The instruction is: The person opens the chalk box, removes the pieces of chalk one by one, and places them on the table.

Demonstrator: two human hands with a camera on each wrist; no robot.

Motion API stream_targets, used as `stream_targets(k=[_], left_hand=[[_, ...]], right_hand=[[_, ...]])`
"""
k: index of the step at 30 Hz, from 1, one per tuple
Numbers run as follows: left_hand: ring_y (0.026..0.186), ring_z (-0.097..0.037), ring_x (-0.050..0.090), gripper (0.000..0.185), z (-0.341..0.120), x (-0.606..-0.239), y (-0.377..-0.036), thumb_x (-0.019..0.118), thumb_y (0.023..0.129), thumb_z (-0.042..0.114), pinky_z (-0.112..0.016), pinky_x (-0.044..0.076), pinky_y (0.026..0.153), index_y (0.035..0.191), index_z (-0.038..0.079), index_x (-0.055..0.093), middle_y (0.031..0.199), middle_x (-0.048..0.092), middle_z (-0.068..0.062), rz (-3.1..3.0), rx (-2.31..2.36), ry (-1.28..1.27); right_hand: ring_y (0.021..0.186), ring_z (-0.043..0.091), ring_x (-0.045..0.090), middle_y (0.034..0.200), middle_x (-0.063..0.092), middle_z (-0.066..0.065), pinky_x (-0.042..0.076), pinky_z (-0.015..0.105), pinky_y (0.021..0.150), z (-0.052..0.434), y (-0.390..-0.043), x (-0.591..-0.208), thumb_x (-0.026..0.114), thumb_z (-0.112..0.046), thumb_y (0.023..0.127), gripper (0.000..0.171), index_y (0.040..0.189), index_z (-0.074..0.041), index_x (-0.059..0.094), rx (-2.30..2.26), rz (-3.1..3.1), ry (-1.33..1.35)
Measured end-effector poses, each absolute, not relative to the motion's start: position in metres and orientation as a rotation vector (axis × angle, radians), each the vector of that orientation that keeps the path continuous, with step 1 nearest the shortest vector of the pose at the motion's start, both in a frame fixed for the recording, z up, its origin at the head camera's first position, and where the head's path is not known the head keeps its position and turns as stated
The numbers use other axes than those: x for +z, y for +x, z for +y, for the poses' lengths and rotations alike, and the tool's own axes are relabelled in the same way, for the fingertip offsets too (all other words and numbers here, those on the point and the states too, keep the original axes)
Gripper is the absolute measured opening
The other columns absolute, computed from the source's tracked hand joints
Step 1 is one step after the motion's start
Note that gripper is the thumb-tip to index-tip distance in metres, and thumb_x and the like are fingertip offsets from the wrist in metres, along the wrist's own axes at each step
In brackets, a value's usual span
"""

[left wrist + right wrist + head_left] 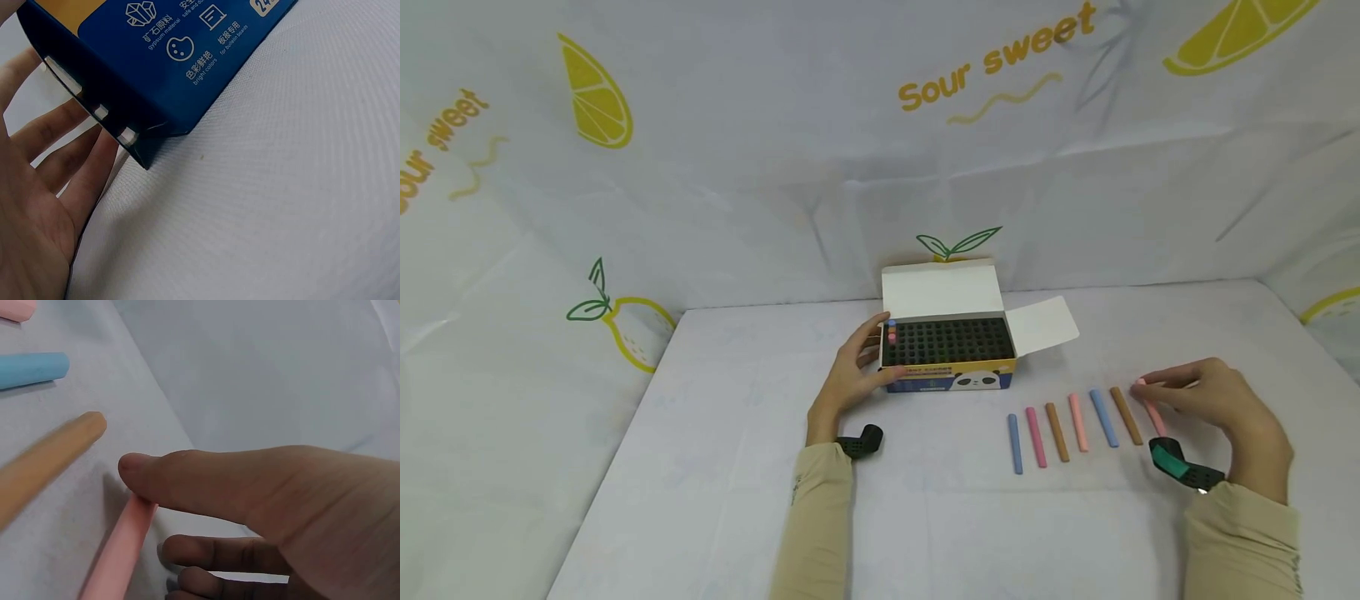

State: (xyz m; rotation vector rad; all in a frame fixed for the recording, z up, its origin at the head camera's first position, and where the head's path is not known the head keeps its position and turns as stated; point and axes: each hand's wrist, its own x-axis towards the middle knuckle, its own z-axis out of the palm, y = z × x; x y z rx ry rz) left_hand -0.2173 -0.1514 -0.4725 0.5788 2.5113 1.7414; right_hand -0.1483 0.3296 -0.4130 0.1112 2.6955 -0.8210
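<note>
Head camera view, nearest first: two beige sleeves reach forward over a counter [715,467] covered in white cloth. The right hand [1217,400] hovers low over the right end of a row of chalk sticks, its thumb and fingers closing on a pink chalk stick [1152,412]; the right wrist view shows the thumb tip [140,472] pressing on the top end of that stick, the other fingers curled just beside it, and the stick lying on the cloth. To its left the row runs on, each stick a little apart from the next: a brown chalk stick [1126,415], a blue chalk stick [1103,417], a light pink chalk stick [1078,422], another brown stick [1057,432], a deeper pink stick [1036,436] and another blue stick [1015,442]. Farther back, the left hand [853,375] rests with straight fingers against the left end of an open chalk box [951,354], whose lid stands upright. Its black tray of holes holds a few chalk ends in the far left corner. Behind the counter hangs a white backdrop [775,125] printed with lemons.
</note>
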Motion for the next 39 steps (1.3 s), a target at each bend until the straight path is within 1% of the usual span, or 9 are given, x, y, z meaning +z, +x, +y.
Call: stream_targets(k=[5,12,21,26,33,35,36,37,39], left_hand=[[0.136,-0.027,0.054,0.089,-0.152,-0.473,-0.217,0.085,0.081,0.043,-0.049,0.046,0.117,0.156,0.04,0.037,0.145,0.055,-0.008,2.5,1.749,0.572],[0.135,-0.027,0.055,0.089,-0.152,-0.472,-0.218,0.083,0.081,0.052,-0.049,0.047,0.116,0.156,0.04,0.038,0.144,0.056,-0.009,2.519,1.741,0.584],[0.135,-0.027,0.055,0.089,-0.152,-0.472,-0.217,0.083,0.08,0.054,-0.048,0.047,0.117,0.155,0.042,0.037,0.144,0.056,-0.008,2.508,1.741,0.567],[0.136,-0.026,0.055,0.09,-0.151,-0.472,-0.218,0.082,0.078,0.059,-0.048,0.047,0.117,0.155,0.043,0.037,0.145,0.055,-0.007,2.51,1.74,0.57],[0.136,-0.027,0.054,0.09,-0.151,-0.472,-0.218,0.083,0.079,0.055,-0.049,0.046,0.117,0.156,0.041,0.037,0.145,0.055,-0.008,2.504,1.752,0.581],[0.136,-0.027,0.054,0.091,-0.151,-0.471,-0.218,0.083,0.079,0.056,-0.049,0.046,0.117,0.156,0.04,0.037,0.145,0.055,-0.008,2.505,1.748,0.58],[0.136,-0.027,0.054,0.091,-0.151,-0.471,-0.217,0.083,0.079,0.057,-0.049,0.046,0.117,0.156,0.04,0.037,0.145,0.055,-0.008,2.502,1.749,0.579],[0.136,-0.028,0.054,0.091,-0.151,-0.471,-0.217,0.083,0.079,0.057,-0.05,0.046,0.117,0.156,0.04,0.037,0.145,0.055,-0.008,2.499,1.75,0.577],[0.136,-0.028,0.054,0.092,-0.151,-0.471,-0.217,0.082,0.078,0.06,-0.05,0.046,0.117,0.156,0.04,0.038,0.145,0.055,-0.008,2.496,1.752,0.572]], right_hand=[[0.128,0.061,0.044,0.138,0.055,0.039,0.047,0.07,0.092,0.327,-0.148,-0.414,0.065,-0.052,0.096,0.067,0.132,0.005,0.065,-0.824,2.676,0.113],[0.128,0.061,0.044,0.134,0.061,0.035,0.046,0.07,0.092,0.326,-0.149,-0.414,0.066,-0.052,0.095,0.068,0.132,0.005,0.064,-0.823,2.679,0.117],[0.125,0.057,0.049,0.127,0.068,0.029,0.049,0.066,0.089,0.326,-0.151,-0.417,0.067,-0.055,0.094,0.069,0.134,0.001,0.065,-0.823,2.694,0.094],[0.123,0.058,0.049,0.129,0.065,0.034,0.049,0.068,0.089,0.325,-0.15,-0.415,0.066,-0.054,0.095,0.068,0.133,0.003,0.064,-0.812,2.695,0.091],[0.121,0.058,0.051,0.131,0.061,0.038,0.051,0.065,0.085,0.325,-0.151,-0.415,0.064,-0.053,0.097,0.068,0.134,0.004,0.063,-0.802,2.735,0.101],[0.114,0.055,0.057,0.128,0.062,0.039,0.055,0.058,0.079,0.324,-0.152,-0.414,0.063,-0.051,0.097,0.066,0.132,0.005,0.064,-0.809,2.779,0.111],[0.106,0.049,0.062,0.126,0.063,0.038,0.056,0.052,0.075,0.323,-0.152,-0.414,0.064,-0.05,0.097,0.064,0.131,0.005,0.065,-0.818,2.806,0.116],[0.098,0.041,0.066,0.124,0.064,0.038,0.056,0.046,0.071,0.322,-0.152,-0.413,0.064,-0.049,0.098,0.063,0.13,0.005,0.066,-0.831,2.834,0.121],[0.084,0.014,0.066,0.119,0.067,0.037,0.054,0.033,0.064,0.318,-0.151,-0.411,0.065,-0.047,0.097,0.06,0.128,0.005,0.067,-0.876,2.899,0.137]])
